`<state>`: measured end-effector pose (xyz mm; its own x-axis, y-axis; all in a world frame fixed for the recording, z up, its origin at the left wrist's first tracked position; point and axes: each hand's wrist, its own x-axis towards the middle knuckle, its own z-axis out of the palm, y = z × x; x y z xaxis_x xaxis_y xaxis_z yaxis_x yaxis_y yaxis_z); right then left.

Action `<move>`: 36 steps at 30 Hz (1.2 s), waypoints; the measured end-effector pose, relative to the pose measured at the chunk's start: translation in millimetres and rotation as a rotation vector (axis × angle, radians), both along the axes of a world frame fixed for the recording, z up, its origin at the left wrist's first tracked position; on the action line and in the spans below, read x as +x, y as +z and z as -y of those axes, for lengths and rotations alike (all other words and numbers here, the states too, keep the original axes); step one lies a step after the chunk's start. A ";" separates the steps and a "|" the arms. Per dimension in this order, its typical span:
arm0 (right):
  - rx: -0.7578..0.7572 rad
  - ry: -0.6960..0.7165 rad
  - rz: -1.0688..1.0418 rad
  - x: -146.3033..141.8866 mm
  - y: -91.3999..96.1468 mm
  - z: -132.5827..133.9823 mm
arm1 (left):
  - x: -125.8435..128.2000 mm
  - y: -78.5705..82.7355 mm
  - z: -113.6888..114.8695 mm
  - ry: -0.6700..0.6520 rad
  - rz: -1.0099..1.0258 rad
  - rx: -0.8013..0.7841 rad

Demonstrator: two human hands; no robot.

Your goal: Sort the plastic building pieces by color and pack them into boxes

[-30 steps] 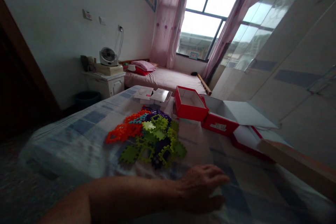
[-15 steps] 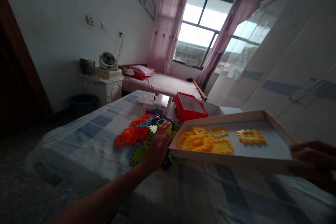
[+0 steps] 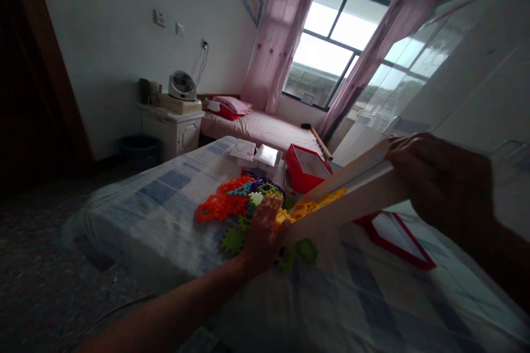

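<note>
My right hand [image 3: 439, 176] grips the raised far right end of a shallow white cardboard box [image 3: 351, 207], which slants steeply down to the left. Yellow toothed plastic pieces [image 3: 318, 204] are bunched toward its low end, and some lie at its lip. There my left hand [image 3: 265, 226] is held with fingers stretched out, beside the yellow pieces and the box's low corner. Around that hand is a heap of plastic pieces: orange ones [image 3: 221, 204] to the left, green ones [image 3: 234, 238] in front, with purple and blue ones behind. My palm hides part of the heap.
A red open box [image 3: 306, 168] and small white boxes [image 3: 267, 157] stand behind the heap on the checked bedspread [image 3: 165, 198]. A red-edged lid [image 3: 399, 237] lies at the right. Beyond are a second bed [image 3: 273, 129], a nightstand [image 3: 186, 132] with a fan, and a wardrobe.
My right hand has lifted its end of the box, tipping it from nearly level to steep. The yellow pieces have slid down to the left end, next to my left hand.
</note>
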<state>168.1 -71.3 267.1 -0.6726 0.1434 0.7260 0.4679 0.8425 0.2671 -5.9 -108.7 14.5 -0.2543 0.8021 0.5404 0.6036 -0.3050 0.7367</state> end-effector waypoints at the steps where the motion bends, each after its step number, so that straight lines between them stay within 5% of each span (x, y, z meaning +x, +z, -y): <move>1: 0.048 0.023 0.002 -7.4 1.4 -4.5 | -1.3 -0.1 1.0 0.011 -0.052 0.035; 9: 0.239 0.217 0.339 -60.8 37.1 2.3 | -12.7 -0.7 5.6 0.064 -0.253 0.155; 20: 0.277 0.301 0.660 -106.5 43.0 25.5 | -9.2 -19.9 -9.4 0.245 -0.240 0.103; 26: 0.315 0.207 0.699 -102.9 44.6 28.2 | -10.0 -23.1 -12.4 0.316 -0.208 0.108; 32: 0.351 0.287 0.770 -84.3 42.2 26.3 | -12.3 -22.5 -11.6 0.283 -0.251 0.131; 36: 0.058 0.186 0.567 -63.8 52.6 26.3 | -14.2 -22.3 -11.8 0.288 -0.269 0.113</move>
